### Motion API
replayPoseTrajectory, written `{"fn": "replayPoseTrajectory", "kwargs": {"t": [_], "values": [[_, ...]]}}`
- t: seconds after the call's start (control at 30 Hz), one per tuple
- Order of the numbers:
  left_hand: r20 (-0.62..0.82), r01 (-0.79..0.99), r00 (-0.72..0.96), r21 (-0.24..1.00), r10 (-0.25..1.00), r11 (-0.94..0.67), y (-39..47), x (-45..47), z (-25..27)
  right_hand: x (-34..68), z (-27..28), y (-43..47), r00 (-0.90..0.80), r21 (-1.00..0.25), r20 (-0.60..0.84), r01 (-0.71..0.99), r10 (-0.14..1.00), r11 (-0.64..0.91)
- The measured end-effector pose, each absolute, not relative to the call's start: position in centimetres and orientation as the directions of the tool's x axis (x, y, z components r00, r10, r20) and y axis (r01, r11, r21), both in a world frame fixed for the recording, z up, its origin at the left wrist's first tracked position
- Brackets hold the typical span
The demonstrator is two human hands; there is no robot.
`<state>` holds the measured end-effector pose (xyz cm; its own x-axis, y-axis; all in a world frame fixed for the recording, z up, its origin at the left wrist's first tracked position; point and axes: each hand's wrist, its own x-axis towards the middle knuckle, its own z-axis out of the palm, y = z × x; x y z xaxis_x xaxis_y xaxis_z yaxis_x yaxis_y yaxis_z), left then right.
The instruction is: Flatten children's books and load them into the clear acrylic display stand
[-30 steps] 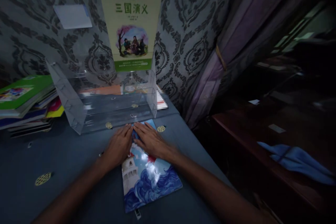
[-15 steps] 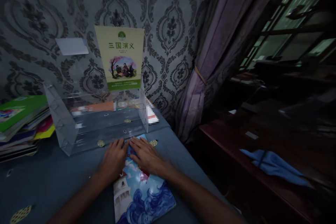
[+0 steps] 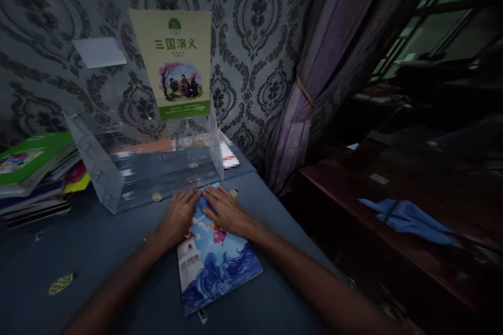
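Observation:
A book [image 3: 220, 264] with blue waves and a white tower on its cover lies flat on the blue-grey tabletop. My left hand [image 3: 181, 214] rests over its far left edge, fingers stretched toward the top. On the far right part of the cover lies my right hand [image 3: 226, 212], palm down, fingers extended. The fingertips of both hands nearly meet near the book's top edge and hide part of the cover there. Just beyond them stands a clear tiered stand [image 3: 157, 167]. On its upper tier a pale yellow and green book [image 3: 178, 63] stands upright, cover facing me.
To the left is a stack of books [image 3: 39, 167] with a green one on top. A white card [image 3: 100, 52] appears against the patterned wall. Right of the table hang purple curtains [image 3: 294, 120]. A blue cloth [image 3: 406, 220] lies on a dark red surface farther right.
The view has shifted, so the hands and book appear higher and the book's near edge now shows. Both hands stay on the cover in much the same pose.

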<state>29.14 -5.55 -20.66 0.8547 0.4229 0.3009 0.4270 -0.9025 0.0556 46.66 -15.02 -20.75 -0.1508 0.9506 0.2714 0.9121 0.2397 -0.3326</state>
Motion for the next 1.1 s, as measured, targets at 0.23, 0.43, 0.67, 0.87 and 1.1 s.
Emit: {"fn": "replayPoseTrajectory", "kwargs": {"t": [0.23, 0.43, 0.67, 0.87, 1.1], "values": [[0.292, 0.418, 0.862, 0.055, 0.415, -0.907, -5.5, 29.8, -20.0, 47.1, -20.7, -15.0, -0.137, -0.360, 0.272, 0.904, 0.953, 0.232], [0.297, 0.422, 0.858, 0.056, 0.418, -0.905, -5.7, 30.9, -19.5, 47.2, -20.6, -15.1, -0.069, -0.360, 0.282, 0.917, 0.957, 0.173], [0.301, 0.414, 0.862, 0.044, 0.407, -0.909, -5.5, 31.1, -20.2, 47.7, -22.0, -14.7, -0.006, -0.441, 0.333, 0.883, 0.943, 0.161], [0.273, 0.478, 0.843, 0.018, 0.464, -0.878, -5.9, 31.3, -19.8, 48.3, -22.0, -13.5, -0.074, -0.438, 0.348, 0.868, 0.934, 0.232], [0.261, 0.484, 0.846, -0.010, 0.465, -0.875, -6.0, 31.3, -19.6, 48.7, -22.5, -14.0, -0.062, -0.459, 0.362, 0.856, 0.930, 0.236]]}}
